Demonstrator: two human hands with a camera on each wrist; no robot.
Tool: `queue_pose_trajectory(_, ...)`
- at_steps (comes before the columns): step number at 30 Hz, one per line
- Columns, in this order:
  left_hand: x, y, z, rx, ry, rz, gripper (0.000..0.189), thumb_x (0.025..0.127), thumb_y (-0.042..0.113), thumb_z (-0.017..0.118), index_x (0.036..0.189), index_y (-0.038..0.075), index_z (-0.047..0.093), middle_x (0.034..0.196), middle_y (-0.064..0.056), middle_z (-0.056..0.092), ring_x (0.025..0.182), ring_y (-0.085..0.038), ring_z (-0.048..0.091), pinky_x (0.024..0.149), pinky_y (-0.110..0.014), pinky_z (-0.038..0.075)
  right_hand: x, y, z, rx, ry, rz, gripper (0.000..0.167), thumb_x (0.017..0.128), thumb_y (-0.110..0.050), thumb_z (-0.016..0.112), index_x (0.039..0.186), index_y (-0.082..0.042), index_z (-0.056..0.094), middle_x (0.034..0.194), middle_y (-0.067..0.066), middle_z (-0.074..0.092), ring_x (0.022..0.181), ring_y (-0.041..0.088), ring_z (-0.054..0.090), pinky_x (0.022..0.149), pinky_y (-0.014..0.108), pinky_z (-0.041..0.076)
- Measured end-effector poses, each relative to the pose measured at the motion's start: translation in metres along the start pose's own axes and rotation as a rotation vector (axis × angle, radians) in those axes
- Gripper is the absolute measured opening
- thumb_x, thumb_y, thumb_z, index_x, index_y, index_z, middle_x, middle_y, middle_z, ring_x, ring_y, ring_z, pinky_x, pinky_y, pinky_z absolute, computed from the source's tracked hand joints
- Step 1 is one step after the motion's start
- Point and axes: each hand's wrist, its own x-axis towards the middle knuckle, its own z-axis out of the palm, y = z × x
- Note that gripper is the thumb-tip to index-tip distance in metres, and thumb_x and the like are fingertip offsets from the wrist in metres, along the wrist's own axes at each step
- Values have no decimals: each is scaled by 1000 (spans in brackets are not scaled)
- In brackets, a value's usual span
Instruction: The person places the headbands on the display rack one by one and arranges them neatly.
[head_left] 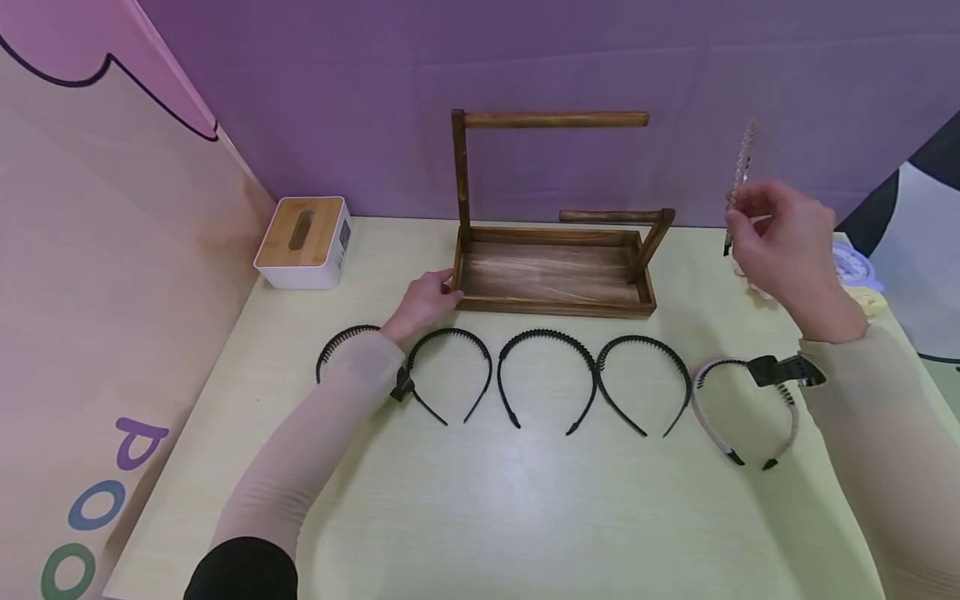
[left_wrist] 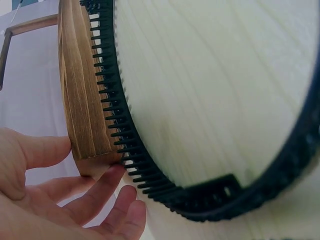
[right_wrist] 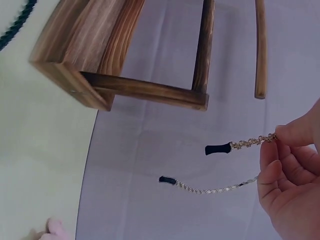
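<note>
My right hand (head_left: pixel 783 242) holds up a thin, glittery headband (head_left: pixel 741 167) with black tips, off to the right of a wooden display rack. In the right wrist view, thumb and fingers pinch one arm of this headband (right_wrist: pixel 250 142), and its tips point toward the rack (right_wrist: pixel 145 89). At the rack's front left corner, my left hand (head_left: pixel 423 304) grips the wooden tray (head_left: pixel 555 308), thumb on one side and fingers on the other. Two bars rise from the tray, a tall one (head_left: pixel 555 120) at left and a low one (head_left: pixel 615 217) at right; both hang bare.
Several headbands lie in a row before the rack, among them a black toothed one (head_left: pixel 546 335) and a pale one (head_left: pixel 701 404) under the right wrist. A tissue box (head_left: pixel 300 242) stands back left. Lilac (head_left: pixel 855 265) and yellow items sit at the right edge.
</note>
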Motion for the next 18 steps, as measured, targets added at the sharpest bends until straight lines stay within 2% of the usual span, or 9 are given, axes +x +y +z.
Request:
queue_pose_trajectory(4, -1, 1, 0, 8, 4, 0, 57, 98, 21, 55, 148, 7, 33, 122, -14, 58, 87, -21, 56, 77, -32, 46, 10, -8, 4, 3, 7, -2, 24, 92, -19, 56, 106, -2, 64, 92, 5, 63, 65, -6, 49, 69, 15, 35)
queue_pose_trajectory(8, 0, 1, 1, 5, 5, 8, 57, 97, 21, 55, 148, 7, 34, 120, -14, 59, 84, -21, 57, 75, -31, 46, 18, -14, 10, 16, 24, -10, 25, 92, -19, 57, 106, -1, 64, 93, 6, 63, 68, -6, 50, 64, 13, 37)
queue_pose_trajectory(12, 1, 0, 2, 2, 2, 8, 57, 97, 21, 56, 148, 7, 33, 120, -14, 59, 80, -21, 57, 72, -31, 47, 24, -19, 16, 40, 63, -45, 24, 91, -16, 57, 105, 2, 65, 92, 8, 63, 71, -8, 50, 65, 12, 37)
queue_pose_trajectory(18, 1, 1, 3, 2, 7, 0, 57, 98, 21, 55, 149, 8, 33, 120, -14, 58, 81, -21, 55, 72, -31, 46, 32, -22, 21, 91, 112, -83, 21, 91, -12, 59, 102, 5, 65, 85, -8, 58, 72, -11, 51, 65, 10, 39)
